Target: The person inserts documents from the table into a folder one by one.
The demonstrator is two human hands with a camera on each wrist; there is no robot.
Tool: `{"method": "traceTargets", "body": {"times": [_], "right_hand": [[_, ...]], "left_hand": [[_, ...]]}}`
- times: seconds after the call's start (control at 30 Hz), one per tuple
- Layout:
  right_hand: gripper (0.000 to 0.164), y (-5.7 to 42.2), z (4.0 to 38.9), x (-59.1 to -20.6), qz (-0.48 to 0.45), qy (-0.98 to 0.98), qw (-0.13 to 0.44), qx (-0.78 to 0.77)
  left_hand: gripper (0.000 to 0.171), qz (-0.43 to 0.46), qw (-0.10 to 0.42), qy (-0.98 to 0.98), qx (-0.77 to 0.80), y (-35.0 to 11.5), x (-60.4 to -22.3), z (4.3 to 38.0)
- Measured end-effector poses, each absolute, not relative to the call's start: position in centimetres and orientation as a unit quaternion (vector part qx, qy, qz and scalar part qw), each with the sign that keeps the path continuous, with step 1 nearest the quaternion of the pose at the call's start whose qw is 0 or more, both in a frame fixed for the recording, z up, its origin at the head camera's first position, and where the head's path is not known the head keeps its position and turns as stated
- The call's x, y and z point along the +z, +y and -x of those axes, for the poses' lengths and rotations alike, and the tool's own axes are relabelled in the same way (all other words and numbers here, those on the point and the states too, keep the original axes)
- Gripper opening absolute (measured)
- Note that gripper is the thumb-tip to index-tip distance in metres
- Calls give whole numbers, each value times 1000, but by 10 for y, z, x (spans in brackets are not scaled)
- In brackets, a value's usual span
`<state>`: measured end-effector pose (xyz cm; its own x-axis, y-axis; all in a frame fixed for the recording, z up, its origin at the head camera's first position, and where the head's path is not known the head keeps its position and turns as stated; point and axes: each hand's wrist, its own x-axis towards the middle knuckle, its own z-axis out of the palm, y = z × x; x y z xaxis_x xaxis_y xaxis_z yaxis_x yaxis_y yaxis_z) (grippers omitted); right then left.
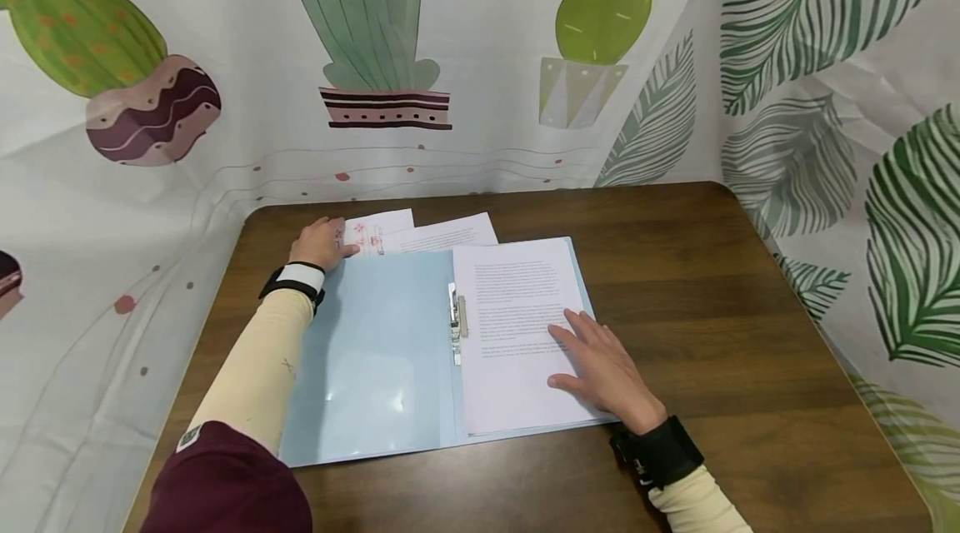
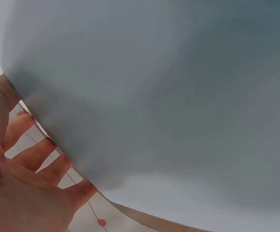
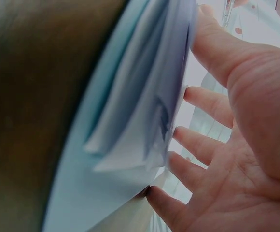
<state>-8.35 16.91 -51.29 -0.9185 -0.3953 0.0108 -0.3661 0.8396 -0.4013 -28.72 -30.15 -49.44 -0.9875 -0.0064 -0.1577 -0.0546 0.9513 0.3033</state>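
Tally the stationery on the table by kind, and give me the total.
Light blue folder: 1
Metal clip in it: 1
Paper stack in it, sheets not countable: 1
Sheets partly showing past the folder's far edge, one with red pictures, one with printed text: 2
Total: 5
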Motion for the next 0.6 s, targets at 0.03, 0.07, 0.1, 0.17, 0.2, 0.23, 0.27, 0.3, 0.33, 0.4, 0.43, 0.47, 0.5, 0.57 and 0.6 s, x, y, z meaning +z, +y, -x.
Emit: {"method": "traceTargets", "body": {"times": [0.03, 0.07, 0.1, 0.17, 0.2, 0.23, 0.27, 0.3, 0.33, 0.4, 0.43, 0.47, 0.5, 0.57, 0.6], "right_hand": [[80, 169, 83, -513, 198, 958, 38, -203], [80, 169, 83, -513, 197, 958, 39, -205], [80, 169, 83, -513, 197, 958, 40, -206], [80, 170, 83, -512, 196, 958, 41, -207], [80, 170, 84, -512, 196, 958, 41, -207], [80, 170, 84, -512, 196, 958, 41, -206], [80, 170, 84, -512, 196, 958, 40, -206], [80, 170, 84, -512, 197, 958, 40, -205], [80, 170, 84, -512, 197, 958, 39, -204], [80, 171, 84, -512, 198, 958, 38, -204], [81, 171, 83, -512, 198, 958, 38, -203], [81, 171, 83, -512, 199, 958, 37, -203], [81, 171, 83, -513, 200, 958, 34, -202], [81, 171, 82, -513, 202, 958, 32, -203], [81, 172, 82, -513, 203, 957, 31, -204]], "left_hand": [[69, 14, 71, 985, 154, -302, -496, 288], [69, 12, 65, 986, 153, -303, -498, 288], [70, 11, 59, 987, 152, -304, -500, 289], [71, 9, 49, 987, 152, -305, -502, 290], [71, 11, 45, 987, 154, -305, -503, 291], [72, 11, 42, 987, 156, -305, -504, 291], [73, 12, 39, 987, 158, -305, -504, 291], [73, 13, 36, 986, 161, -305, -504, 291], [73, 13, 32, 986, 164, -305, -504, 290], [75, 13, 22, 985, 170, -305, -505, 290], [76, 11, 15, 985, 172, -305, -505, 290], [77, 10, 8, 985, 174, -306, -505, 290], [78, 9, 2, 984, 176, -306, -506, 290], [75, 5, -14, 985, 174, -307, -508, 291], [71, 3, -22, 984, 175, -307, -509, 292]]}}
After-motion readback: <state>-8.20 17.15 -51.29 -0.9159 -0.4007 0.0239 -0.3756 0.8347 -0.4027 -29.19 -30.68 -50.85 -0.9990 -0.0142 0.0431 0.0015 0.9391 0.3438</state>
